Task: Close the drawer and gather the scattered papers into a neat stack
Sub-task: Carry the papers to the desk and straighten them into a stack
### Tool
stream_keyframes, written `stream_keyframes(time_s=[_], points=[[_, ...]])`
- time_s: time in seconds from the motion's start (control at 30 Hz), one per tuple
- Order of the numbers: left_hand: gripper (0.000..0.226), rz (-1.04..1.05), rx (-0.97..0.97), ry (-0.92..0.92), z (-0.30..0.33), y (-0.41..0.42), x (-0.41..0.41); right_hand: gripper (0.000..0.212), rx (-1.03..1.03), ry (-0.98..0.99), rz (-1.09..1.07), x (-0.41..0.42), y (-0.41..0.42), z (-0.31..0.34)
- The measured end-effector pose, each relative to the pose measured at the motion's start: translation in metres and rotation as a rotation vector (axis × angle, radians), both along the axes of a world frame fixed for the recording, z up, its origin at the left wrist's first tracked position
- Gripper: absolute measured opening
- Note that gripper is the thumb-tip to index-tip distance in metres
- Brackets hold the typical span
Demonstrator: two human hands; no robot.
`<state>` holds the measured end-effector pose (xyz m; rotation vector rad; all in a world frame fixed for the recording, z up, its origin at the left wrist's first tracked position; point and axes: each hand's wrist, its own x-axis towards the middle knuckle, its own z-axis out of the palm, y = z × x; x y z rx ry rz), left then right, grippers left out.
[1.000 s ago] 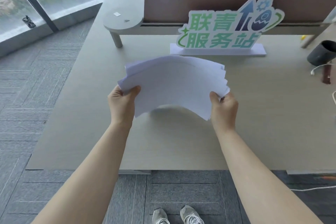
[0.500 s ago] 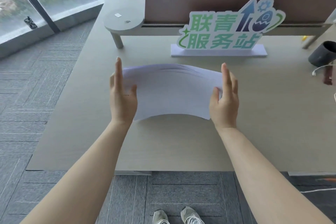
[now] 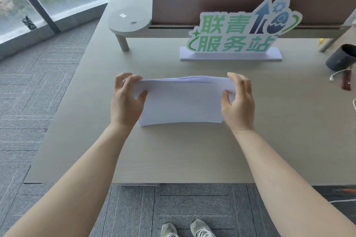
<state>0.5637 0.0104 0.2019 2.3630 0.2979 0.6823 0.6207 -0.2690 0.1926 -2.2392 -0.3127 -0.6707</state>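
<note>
Head view: papers (image 3: 181, 106) stood on edge on the table (image 3: 173, 156), pinched at both sides by left hand (image 3: 126, 102) and right hand (image 3: 238, 102), each grip closed on the stack.

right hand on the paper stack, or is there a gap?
Touching. Head view: the right hand pinches the right edge of the paper stack, thumb in front of the sheets, fingers over their top corner.

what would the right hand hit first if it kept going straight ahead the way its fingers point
Probably the sign. The right hand, gripping the papers at their right edge, points away across the desk, and that stretch looks bare up to the sign's base. Depth is hard to judge.
</note>
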Motion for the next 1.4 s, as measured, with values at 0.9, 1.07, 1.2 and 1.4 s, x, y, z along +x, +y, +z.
stream_keyframes(time_s=[0.9, 1.07, 1.2, 1.4], points=[[0.029, 0.04, -0.739, 0.05, -0.007, 0.008, 0.003, 0.06, 0.867, 0.479, 0.056, 0.008, -0.011, -0.004], [0.019, 0.048, -0.808, -0.007, 0.002, 0.015, 0.009, 0.022, 0.698, 0.706, 0.146, 0.006, -0.013, -0.011], [0.015, -0.009, -0.859, -0.01, 0.001, 0.02, 0.006, 0.022, 0.729, 0.587, 0.091, 0.005, -0.009, -0.012], [0.02, -0.09, -0.864, 0.224, -0.013, 0.026, -0.002, 0.03, 0.736, 0.459, 0.09, 0.004, -0.004, 0.007]])
